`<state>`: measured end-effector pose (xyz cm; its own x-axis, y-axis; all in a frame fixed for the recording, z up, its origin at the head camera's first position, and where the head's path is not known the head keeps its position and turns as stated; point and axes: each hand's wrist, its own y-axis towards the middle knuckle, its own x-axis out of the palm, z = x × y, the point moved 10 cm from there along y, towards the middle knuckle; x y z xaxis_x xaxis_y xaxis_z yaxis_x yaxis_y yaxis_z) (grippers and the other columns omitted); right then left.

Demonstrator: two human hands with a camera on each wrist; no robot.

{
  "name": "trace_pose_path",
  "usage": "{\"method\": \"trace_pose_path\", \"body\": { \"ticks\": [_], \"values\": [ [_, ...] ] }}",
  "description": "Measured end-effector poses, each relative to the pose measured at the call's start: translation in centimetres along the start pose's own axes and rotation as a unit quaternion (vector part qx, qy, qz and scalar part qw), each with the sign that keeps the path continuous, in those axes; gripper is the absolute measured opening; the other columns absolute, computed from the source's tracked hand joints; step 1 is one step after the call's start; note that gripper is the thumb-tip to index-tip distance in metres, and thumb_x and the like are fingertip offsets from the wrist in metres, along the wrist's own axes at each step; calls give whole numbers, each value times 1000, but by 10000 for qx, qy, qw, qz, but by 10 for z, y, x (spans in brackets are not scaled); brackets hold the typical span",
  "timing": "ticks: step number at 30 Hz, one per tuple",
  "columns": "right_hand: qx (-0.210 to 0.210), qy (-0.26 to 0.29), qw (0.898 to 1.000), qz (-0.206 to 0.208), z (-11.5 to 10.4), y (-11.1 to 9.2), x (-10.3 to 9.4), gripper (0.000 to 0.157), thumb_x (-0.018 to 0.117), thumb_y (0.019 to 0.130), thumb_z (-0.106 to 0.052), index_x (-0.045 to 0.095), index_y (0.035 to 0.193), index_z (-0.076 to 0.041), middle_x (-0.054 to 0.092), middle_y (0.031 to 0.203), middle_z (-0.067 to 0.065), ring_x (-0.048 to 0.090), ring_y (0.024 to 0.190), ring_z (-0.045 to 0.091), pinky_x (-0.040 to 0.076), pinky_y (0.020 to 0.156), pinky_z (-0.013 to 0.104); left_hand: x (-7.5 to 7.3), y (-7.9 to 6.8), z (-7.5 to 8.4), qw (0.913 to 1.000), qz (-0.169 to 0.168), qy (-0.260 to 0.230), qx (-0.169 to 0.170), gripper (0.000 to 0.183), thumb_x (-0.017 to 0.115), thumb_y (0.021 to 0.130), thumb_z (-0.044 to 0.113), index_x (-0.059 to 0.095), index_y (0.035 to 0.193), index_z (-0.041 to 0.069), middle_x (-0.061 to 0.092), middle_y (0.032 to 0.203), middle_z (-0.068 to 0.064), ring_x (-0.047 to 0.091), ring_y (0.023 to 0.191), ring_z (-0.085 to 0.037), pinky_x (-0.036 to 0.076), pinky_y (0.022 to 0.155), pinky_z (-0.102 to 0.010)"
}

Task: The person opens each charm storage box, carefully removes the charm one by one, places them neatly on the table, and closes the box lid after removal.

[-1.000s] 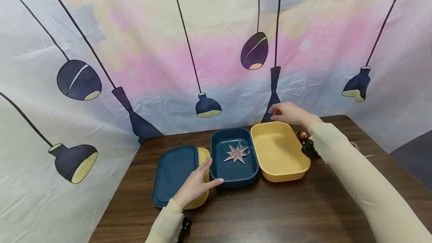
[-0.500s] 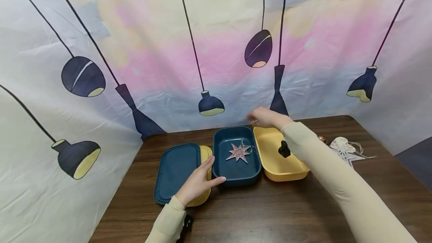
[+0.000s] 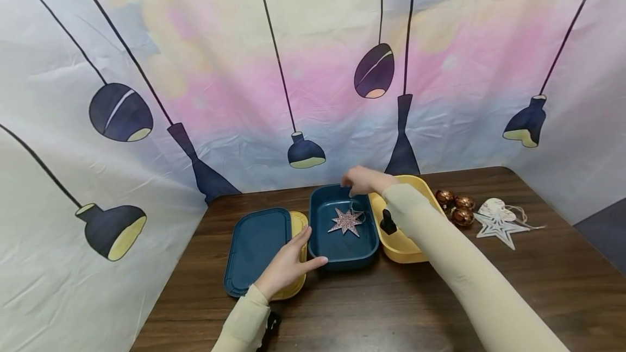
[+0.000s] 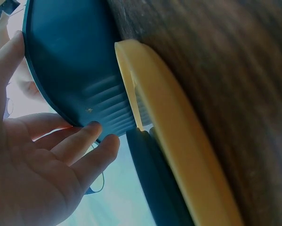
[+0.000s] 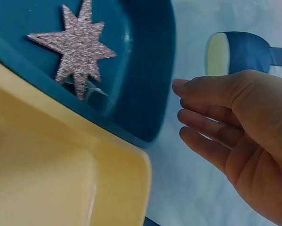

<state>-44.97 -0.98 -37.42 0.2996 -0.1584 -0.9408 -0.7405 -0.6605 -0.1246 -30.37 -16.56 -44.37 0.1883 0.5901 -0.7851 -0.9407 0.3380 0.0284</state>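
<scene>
A glittery pinkish star ornament (image 3: 346, 222) with a thin loop lies inside the blue box (image 3: 337, 250). My left hand (image 3: 283, 269) rests against the box's left side, thumb at the front corner; in the left wrist view its fairly straight fingers (image 4: 84, 141) touch the blue wall. Above the box's far right corner hovers my right hand (image 3: 367, 180). Its fingers are loosely bent in the right wrist view, with nothing between them, apart from the star (image 5: 79, 47). Right beside the blue box stands a yellow box (image 3: 406, 254), partly hidden by my right forearm.
A blue lid (image 3: 256, 249) overlaps a yellow lid (image 3: 293, 288) on the left. To the right of the boxes lie several copper balls (image 3: 463, 216), a white heart ornament (image 3: 493, 208) and a silvery star (image 3: 499, 228). A printed cloth (image 3: 235, 69) hangs behind the wooden table.
My right hand has moved left, from above the yellow box to the blue box's far corner, uncovering the ornaments on the right. My left hand stays at the blue box.
</scene>
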Motion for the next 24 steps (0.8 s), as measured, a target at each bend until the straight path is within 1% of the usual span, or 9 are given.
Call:
{"method": "trace_pose_path", "body": {
  "ticks": [4, 8, 11, 13, 15, 20, 24],
  "values": [
    [248, -139, 9992, -266, 3, 3, 18, 38, 66, 96, -1, 64, 133, -1, 64, 129, 15, 60, 119, 29, 53, 97, 39, 0, 0, 1, 10000, 0, 10, 21, 98, 67, 89, 62, 28, 160, 7, 20, 166, -11, 26, 149, -36, 30, 115, -59],
    [479, -456, 9963, -553, 6, 4, 35, 37, 63, 97, 1, 65, 134, -4, 63, 132, 13, 60, 119, 27, 53, 97, 39, 1, 0, 1, 10000, -30, 35, 30, 98, 67, 89, 62, 28, 160, 7, 20, 166, -11, 26, 149, -36, 30, 115, -60],
    [557, -627, 9939, -713, 4, 5, 43, 38, 61, 97, 4, 65, 134, -4, 63, 133, 12, 61, 115, 24, 54, 94, 37, 1, 0, 1, 10000, -35, 30, 0, 98, 67, 89, 62, 28, 160, 8, 20, 166, -11, 25, 149, -37, 29, 115, -60],
    [578, -701, 9930, -758, 2, 6, 46, 36, 61, 97, 3, 66, 132, -4, 64, 131, 12, 62, 109, 22, 54, 92, 36, 0, 0, 0, 10000, -18, 13, -19, 97, 67, 89, 62, 28, 160, 8, 20, 166, -11, 26, 149, -36, 29, 115, -60],
    [636, -696, 9924, -788, 1, 7, 49, 35, 62, 96, 4, 67, 130, -4, 66, 127, 12, 62, 102, 20, 55, 89, 35, -1, -1, 0, 10000, 0, 3, -23, 97, 68, 89, 61, 28, 160, 8, 20, 166, -11, 26, 149, -36, 30, 114, -60],
    [879, -714, 9903, -807, 3, 8, 56, 27, 67, 94, 3, 72, 119, -6, 68, 108, 7, 58, 86, 18, 55, 81, 32, -1, -2, 0, 10000, 15, -5, 6, 97, 68, 89, 61, 28, 160, 8, 20, 166, -12, 26, 149, -37, 30, 114, -61],
    [939, -790, 9885, -879, 5, 10, 61, 15, 69, 91, 4, 74, 101, -7, 65, 88, 5, 53, 73, 17, 48, 66, 28, -1, -2, 1, 10000, 6, -9, 10, 97, 68, 89, 61, 28, 160, 8, 19, 166, -12, 25, 149, -37, 29, 114, -61]
  ]
}}
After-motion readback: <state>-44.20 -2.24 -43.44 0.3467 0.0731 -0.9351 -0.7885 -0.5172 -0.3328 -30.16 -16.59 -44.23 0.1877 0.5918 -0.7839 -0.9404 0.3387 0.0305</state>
